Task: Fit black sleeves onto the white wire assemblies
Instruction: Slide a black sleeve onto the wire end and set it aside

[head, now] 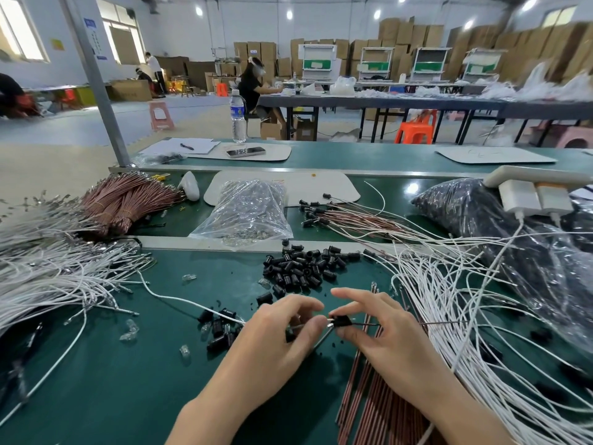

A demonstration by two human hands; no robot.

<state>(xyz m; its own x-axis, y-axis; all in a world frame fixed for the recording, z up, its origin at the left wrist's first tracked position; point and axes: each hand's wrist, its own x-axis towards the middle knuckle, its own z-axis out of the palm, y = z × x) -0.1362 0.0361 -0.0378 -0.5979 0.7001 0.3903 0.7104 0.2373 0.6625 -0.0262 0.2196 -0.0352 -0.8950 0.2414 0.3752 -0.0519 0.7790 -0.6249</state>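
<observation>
Green bench [128,396], R hand [391,335] pinches black sleeve [342,321] (L hand [276,335]: white wire [192,304])

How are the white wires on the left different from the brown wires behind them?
The white wires are white and lie loose and spread out; the brown wires are coppery brown and packed in tight bundles. Both are thin wires lying on the green table.

Water bottle [238,115] upright on far bench, phone [245,151] near it; power strip [536,179] at right.
</observation>
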